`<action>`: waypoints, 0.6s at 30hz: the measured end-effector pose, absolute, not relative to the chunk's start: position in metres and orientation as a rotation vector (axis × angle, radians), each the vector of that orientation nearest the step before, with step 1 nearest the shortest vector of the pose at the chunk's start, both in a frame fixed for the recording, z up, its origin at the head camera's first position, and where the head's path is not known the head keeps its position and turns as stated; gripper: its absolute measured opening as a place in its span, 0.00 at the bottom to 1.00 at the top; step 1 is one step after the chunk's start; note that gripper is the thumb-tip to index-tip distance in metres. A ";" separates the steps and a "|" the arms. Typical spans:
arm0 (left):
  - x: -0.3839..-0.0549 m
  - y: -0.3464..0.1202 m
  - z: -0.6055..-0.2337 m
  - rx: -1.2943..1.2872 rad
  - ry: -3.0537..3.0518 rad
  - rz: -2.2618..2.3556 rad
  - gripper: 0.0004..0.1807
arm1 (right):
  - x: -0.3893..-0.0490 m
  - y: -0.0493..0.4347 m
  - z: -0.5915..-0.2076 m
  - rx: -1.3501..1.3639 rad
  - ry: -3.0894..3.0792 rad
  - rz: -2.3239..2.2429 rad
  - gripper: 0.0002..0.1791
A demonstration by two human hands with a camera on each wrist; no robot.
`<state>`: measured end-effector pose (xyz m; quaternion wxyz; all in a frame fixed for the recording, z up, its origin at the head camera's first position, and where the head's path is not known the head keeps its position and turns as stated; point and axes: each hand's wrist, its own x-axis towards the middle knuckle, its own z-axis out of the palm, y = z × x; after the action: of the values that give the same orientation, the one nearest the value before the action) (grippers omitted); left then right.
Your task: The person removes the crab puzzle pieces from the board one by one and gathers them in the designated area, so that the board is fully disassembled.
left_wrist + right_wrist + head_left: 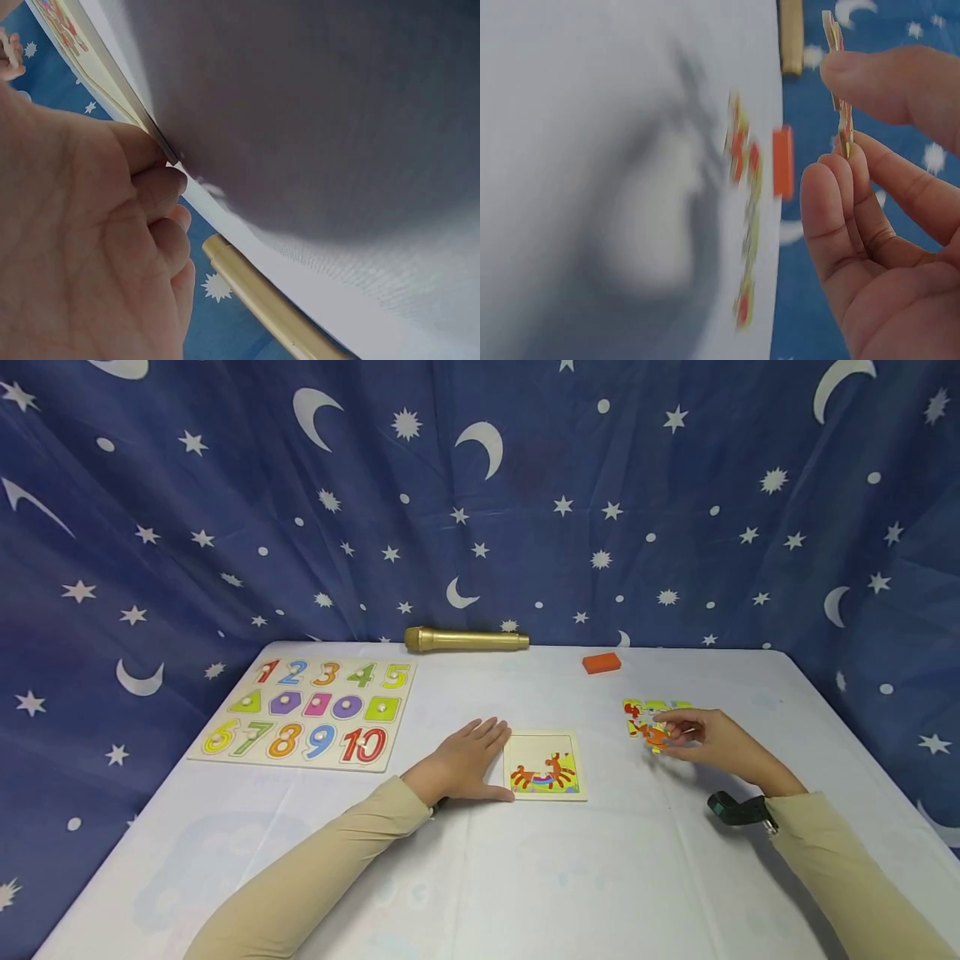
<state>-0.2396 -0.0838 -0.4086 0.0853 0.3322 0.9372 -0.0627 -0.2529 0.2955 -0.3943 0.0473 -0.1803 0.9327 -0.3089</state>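
Note:
A small square jigsaw board (534,747) lies in front of me, its lower part filled with pieces showing an orange animal on grass and its upper part bare wood. My left hand (467,764) rests at the board's left side, fingers extended and thumb by the lower left corner. In the left wrist view, the fingers lie along the board's edge (112,79). Off to the right, my right hand (708,745) pinches a jigsaw piece (844,124) between thumb and fingers, seen edge-on and raised above the table. Several loose jigsaw pieces (633,706) lie beside that hand.
A wooden number and shape puzzle (300,714) lies at the left. Along the back edge is a gold microphone (472,640), with an orange block (602,663) to its right. A blue curtain (525,527) with stars and moons hangs behind the white table (525,877).

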 end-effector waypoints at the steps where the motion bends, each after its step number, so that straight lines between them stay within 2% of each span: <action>1: -0.240 -0.084 -0.409 0.990 2.795 -0.185 0.55 | -0.254 0.301 -0.394 -0.519 2.852 -0.928 0.28; 6: -0.241 -0.084 -0.410 0.984 2.791 -0.200 0.55 | -0.262 0.320 -0.400 -0.388 2.845 -0.904 0.29; 18: -0.242 -0.084 -0.411 0.981 2.786 -0.211 0.55 | -0.288 0.324 -0.412 -0.352 2.840 -0.809 0.25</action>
<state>-0.2419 -0.0836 -0.4107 0.0899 0.3299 0.9370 -0.0710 -0.2875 0.3237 -0.4119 0.0837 -0.1179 0.9517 -0.2710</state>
